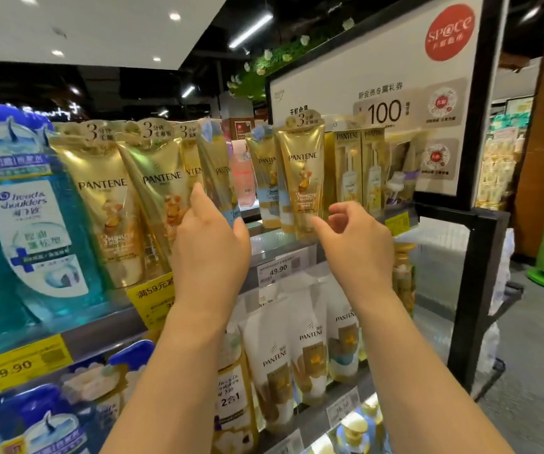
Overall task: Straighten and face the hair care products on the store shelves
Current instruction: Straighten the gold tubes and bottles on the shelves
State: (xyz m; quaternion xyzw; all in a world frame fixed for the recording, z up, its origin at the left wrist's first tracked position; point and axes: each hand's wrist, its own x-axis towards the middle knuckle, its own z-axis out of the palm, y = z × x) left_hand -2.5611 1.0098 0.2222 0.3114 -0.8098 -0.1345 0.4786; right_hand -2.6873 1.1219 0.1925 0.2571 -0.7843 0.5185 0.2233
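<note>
Gold tube [218, 172] tilted, pinched by left hand [210, 250]; right hand [359, 244] loose, ungripping, just beside another gold tube [303, 185].

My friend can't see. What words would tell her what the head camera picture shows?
Two bare hands reach up to a store shelf of gold Pantene tubes: the left hand grips a tilted tube, and the right hand hovers open beside an upright one. A blue Head & Shoulders bottle stands at left, white Pantene tubes below.
</note>
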